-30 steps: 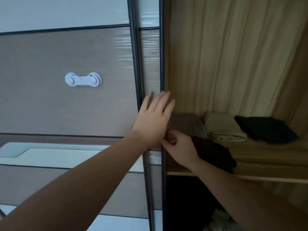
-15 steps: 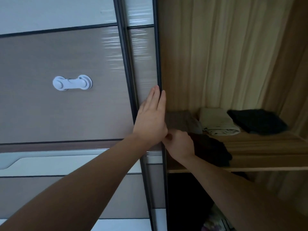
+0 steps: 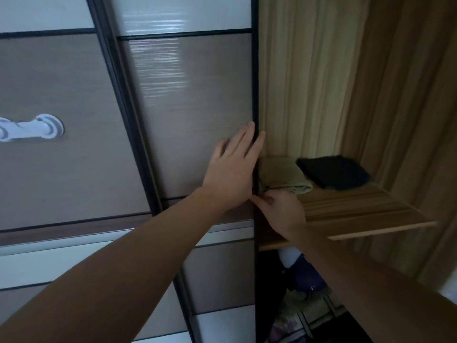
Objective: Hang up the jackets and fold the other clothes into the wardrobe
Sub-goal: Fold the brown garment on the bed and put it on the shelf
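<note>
wardrobe point(image 3: 321, 70) stands open on its right side, its wood-grain back wall and one wooden shelf point(image 3: 358, 214) in view. a folded beige garment point(image 3: 284, 174) lies at the shelf's left end, toward the back edge, its left part hidden behind the sliding door point(image 3: 197, 107). a folded black garment point(image 3: 333, 174) lies just beside it on the right, near the back edge. the left hand point(image 3: 230, 174) lies flat on the sliding door close to its dark right edge, fingers straight and close together, thumb held apart. the right hand point(image 3: 284, 211) is just below it at the shelf's front left corner, touching the left wrist, its fingers curled with the thumb tucked against the forefinger; whether they pinch anything i cannot tell. under the shelf hang white and purple clothes point(image 3: 304, 276), dim in shadow. a white child lock point(image 3: 29, 129) sits on the door panel farther left.
</note>
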Demonstrator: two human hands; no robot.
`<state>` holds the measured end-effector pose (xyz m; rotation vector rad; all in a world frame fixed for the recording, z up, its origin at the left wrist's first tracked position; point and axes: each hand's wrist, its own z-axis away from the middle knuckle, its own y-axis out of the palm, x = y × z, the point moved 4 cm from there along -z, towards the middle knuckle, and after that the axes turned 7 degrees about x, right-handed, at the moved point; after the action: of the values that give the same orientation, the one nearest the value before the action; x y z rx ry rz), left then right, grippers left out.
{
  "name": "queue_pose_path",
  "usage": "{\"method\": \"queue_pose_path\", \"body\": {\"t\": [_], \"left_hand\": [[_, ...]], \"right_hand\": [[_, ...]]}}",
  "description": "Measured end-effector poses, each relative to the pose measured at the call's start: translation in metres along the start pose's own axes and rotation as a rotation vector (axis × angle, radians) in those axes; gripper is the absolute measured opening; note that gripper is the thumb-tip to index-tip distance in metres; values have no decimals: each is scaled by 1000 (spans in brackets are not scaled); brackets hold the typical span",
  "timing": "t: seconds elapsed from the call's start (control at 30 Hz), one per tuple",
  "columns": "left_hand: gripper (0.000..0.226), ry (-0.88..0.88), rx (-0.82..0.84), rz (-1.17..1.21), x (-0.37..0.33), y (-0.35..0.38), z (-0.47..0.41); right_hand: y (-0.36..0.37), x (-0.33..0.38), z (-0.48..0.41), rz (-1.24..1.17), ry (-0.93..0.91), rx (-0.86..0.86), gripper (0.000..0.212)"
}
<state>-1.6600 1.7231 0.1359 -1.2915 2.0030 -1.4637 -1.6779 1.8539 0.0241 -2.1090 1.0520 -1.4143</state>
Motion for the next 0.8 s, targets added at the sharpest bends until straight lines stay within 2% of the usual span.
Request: {"method": "queue_pose_path", "body": {"t": [0.13, 0.3, 0.43, 0.53, 0.6, 0.7, 0.8], "left_hand": [[91, 124, 28, -27, -33, -1, -27], [88, 187, 37, -206, -61, 12, -49], [92, 178, 31, -275, -70, 17, -57], [91, 174, 6, -281, -73, 16, -62], [92, 164, -11, -283, -75, 15, -65], [98, 118, -29, -305, -77, 11, -69], [108, 70, -53, -319, -79, 10, -76]], "right_hand": [[-30, -45, 1, 33, 101, -39, 62], [-72, -94, 8, 16, 282, -87, 58], [-95, -126, 20, -268, 519, -201, 51], [-98, -141, 29, -388, 696, -266, 42], [-90, -143, 34, -470, 747, -343, 36], [-73, -126, 37, -668, 757, -328, 75], [-66, -108, 31, -783, 736, -264, 103]]}}
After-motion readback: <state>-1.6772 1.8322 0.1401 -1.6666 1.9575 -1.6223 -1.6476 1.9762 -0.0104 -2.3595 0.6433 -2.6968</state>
